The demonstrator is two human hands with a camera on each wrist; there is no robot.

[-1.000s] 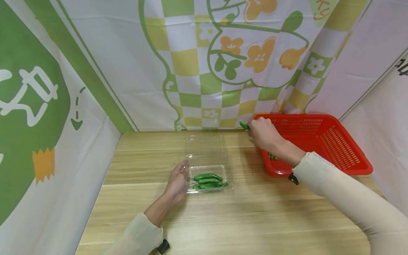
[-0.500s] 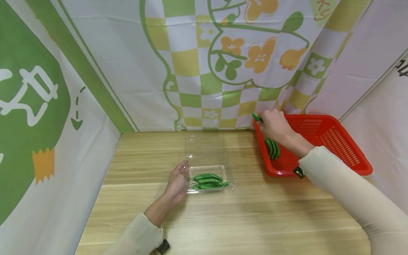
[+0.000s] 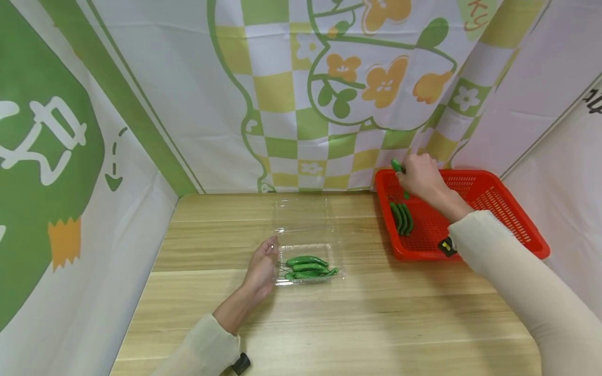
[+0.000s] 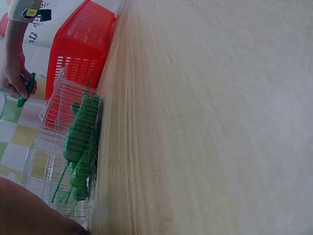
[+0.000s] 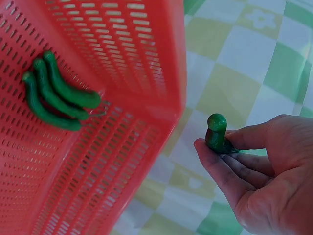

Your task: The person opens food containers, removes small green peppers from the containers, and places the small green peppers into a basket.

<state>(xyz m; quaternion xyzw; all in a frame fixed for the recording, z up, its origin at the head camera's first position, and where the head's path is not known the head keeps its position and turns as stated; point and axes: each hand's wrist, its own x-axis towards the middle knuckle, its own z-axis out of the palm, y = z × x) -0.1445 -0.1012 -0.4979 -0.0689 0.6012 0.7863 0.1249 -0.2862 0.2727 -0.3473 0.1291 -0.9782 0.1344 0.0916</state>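
My right hand pinches a green chili pepper between thumb and fingers, above the far left rim of the red plastic basket. In the right wrist view the held pepper points its rounded end at the camera. Three curved green peppers lie side by side in that basket. With its fingers at the left wall, my left hand holds a clear plastic box, its lid folded open to the back. Several green peppers with thin stems lie inside the box.
The wooden table bears the box near its middle and the basket at the right. Behind it hangs a checkered, flowered cloth, close to the right hand. A printed panel borders the left side.
My right hand has moved right and back with the pepper, from the basket's left edge to above its far left corner. The peppers in the basket have come into view. The left hand stays put.
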